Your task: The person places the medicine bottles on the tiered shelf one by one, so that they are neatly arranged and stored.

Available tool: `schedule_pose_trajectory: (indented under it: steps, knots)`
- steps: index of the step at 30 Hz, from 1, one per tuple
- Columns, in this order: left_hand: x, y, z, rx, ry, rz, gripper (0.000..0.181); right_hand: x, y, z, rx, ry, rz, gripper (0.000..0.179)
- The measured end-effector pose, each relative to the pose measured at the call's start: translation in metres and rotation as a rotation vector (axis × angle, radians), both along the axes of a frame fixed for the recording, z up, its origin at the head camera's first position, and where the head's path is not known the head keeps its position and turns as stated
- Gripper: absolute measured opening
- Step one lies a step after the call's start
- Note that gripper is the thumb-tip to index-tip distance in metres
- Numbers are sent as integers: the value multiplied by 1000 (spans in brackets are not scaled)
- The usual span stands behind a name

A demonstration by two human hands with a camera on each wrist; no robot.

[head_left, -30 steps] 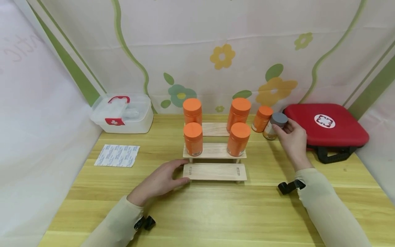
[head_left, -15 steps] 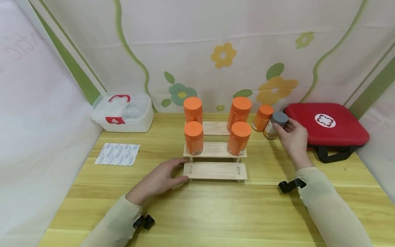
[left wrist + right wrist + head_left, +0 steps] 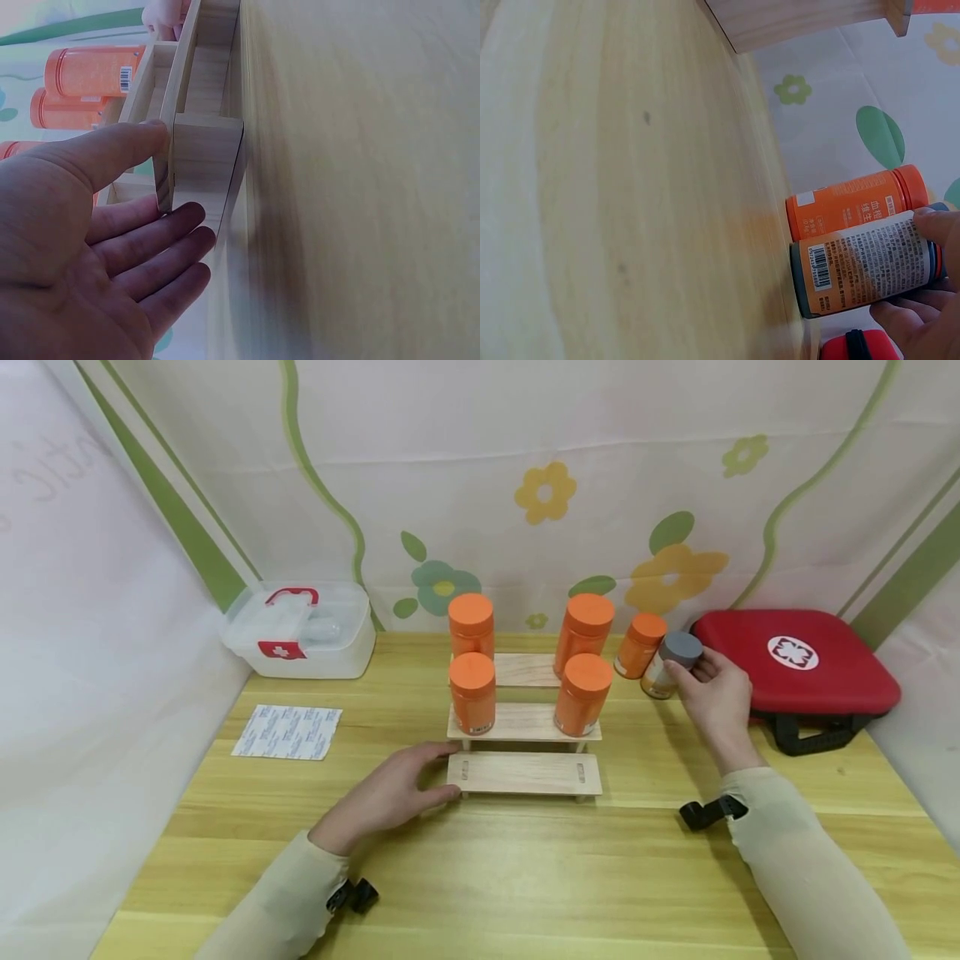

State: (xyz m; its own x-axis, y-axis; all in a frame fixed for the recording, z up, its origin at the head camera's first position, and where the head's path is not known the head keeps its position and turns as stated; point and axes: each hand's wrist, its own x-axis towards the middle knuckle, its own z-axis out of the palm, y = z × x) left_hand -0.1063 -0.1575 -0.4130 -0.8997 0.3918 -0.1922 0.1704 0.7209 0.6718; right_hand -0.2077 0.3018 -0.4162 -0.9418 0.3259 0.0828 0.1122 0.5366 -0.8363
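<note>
My right hand (image 3: 716, 702) grips the grey-capped pill bottle (image 3: 660, 675) near its cap, thumb on one side and fingers on the other. The right wrist view shows the bottle's printed orange label; whether its base touches the table I cannot tell. Close beside it stands a smaller orange-capped bottle (image 3: 636, 652). My left hand (image 3: 382, 797) holds the left end of the stepped wooden stand's lowest shelf (image 3: 525, 774), thumb at the front corner, index finger at the back. Larger orange bottles stand in pairs on the middle shelf (image 3: 525, 721) and top shelf (image 3: 527, 670).
A red first-aid case (image 3: 795, 664) with a black handle lies right of the right hand. At the back left sits a white lidded first-aid box (image 3: 315, 664). A blister pack (image 3: 288, 732) lies on the wooden table (image 3: 510, 877) in front of it. A patterned curtain (image 3: 450, 443) hangs behind.
Both hands keep their places on the grey-capped bottle and the shelf. The whole head view shifts only slightly; no object has visibly moved.
</note>
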Motion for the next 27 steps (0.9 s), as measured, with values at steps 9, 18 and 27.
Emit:
schedule_pose_trajectory:
  steps: [9, 18, 27]
  knots:
    - [-1, 0, -3, 10, 3, 0, 62, 3, 1, 1, -16, -7, 11, 77]
    - [-1, -1, -3, 8, 3, -2, 62, 15, -2, 8, 28, 29, 12, 72]
    - [0, 0, -2, 6, -5, 6, 63, 30, -6, 21, 8, 70, 33, 73]
